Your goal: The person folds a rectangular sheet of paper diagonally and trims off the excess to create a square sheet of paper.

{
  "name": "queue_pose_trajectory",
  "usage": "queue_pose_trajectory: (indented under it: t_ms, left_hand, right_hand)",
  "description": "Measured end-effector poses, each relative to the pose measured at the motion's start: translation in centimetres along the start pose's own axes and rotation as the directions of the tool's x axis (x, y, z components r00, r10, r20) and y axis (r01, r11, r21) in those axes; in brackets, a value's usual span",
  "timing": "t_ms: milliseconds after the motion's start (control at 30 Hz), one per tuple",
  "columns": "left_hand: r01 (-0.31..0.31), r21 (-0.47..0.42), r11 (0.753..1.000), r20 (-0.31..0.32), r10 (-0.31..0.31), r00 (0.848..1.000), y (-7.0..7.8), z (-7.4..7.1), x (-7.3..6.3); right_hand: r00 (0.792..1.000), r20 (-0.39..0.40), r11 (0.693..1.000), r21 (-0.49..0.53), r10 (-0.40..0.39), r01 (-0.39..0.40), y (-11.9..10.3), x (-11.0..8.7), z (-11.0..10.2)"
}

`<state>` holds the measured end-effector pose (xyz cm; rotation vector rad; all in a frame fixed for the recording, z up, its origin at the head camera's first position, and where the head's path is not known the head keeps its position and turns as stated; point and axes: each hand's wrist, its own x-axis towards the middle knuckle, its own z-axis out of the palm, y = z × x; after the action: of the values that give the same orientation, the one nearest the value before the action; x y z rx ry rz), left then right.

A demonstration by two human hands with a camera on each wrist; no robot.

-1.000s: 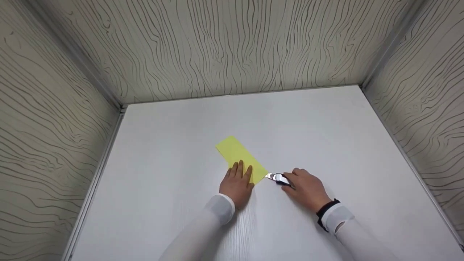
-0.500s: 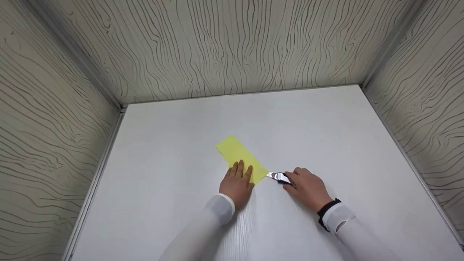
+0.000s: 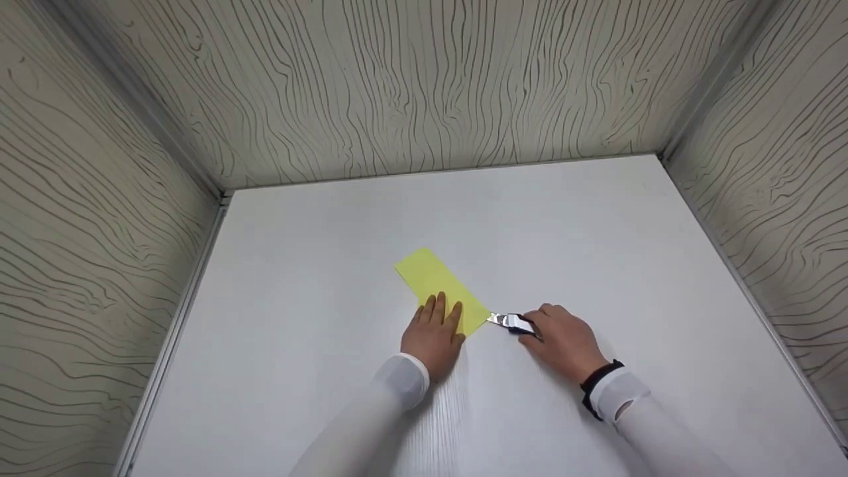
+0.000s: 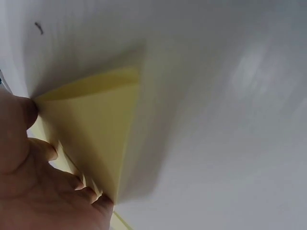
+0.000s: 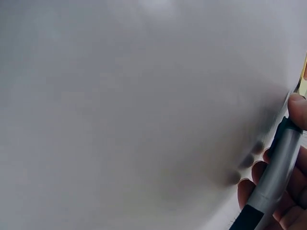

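Observation:
A folded piece of yellow paper (image 3: 440,275) lies slantwise on the white table. My left hand (image 3: 432,344) rests flat over its near part, fingers straight and a little spread. From the left wrist, a paper flap (image 4: 93,132) bulges up beneath the palm, its edge bowed off the table. My right hand (image 3: 568,342) grips a utility knife (image 3: 519,324), whose metal blade reaches the right corner of the paper. In the right wrist view, the knife's grey and black handle (image 5: 276,175) lies in the curled fingers, and the blade is mostly hidden behind the thumb.
The white table (image 3: 318,265) runs back to a wood-grain patterned panel (image 3: 424,86), with similar panels on both sides. Grey metal framing (image 3: 179,318) borders the left edge. A small dark mark (image 4: 39,28) shows on the surface in the left wrist view.
The right hand and the knife have shifted slightly right, and the blade tip has moved a little along the paper's corner. The left hand and the paper have stayed in place.

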<state>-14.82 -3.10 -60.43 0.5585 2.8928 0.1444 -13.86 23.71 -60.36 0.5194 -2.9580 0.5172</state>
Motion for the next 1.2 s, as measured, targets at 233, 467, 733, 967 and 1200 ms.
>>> queue_pose_trajectory:
  t_ms: [233, 467, 733, 967, 1200]
  left_hand:
    - [0.003, -0.007, 1.0, 0.01, -0.003, 1.0, -0.04, 0.12, -0.02]
    - [0.007, 0.003, 1.0, 0.004, -0.007, 1.0, 0.01, 0.1, 0.02]
    - [0.007, -0.001, 1.0, -0.033, -0.007, 0.999, 0.02, 0.48, 0.08]
    - [0.007, 0.03, 1.0, -0.035, -0.006, 0.999, 0.02, 0.3, -0.06]
    - [0.001, 0.048, 0.999, -0.026, 0.0, 1.0, 0.01, 0.44, 0.01]
  right_hand:
    - [1.0, 0.007, 1.0, 0.004, 0.006, -0.006, 0.18, 0.39, 0.02]
    - [1.0, 0.002, 1.0, -0.004, 0.005, -0.005, 0.29, 0.61, 0.09]
    - [1.0, 0.018, 1.0, -0.002, 0.023, -0.023, 0.2, 0.52, -0.04]
    - [0.999, 0.026, 0.999, 0.004, 0.046, -0.046, 0.25, 0.4, -0.06]
    - [0.999, 0.009, 0.999, 0.002, 0.05, -0.05, 0.3, 0.25, 0.01]
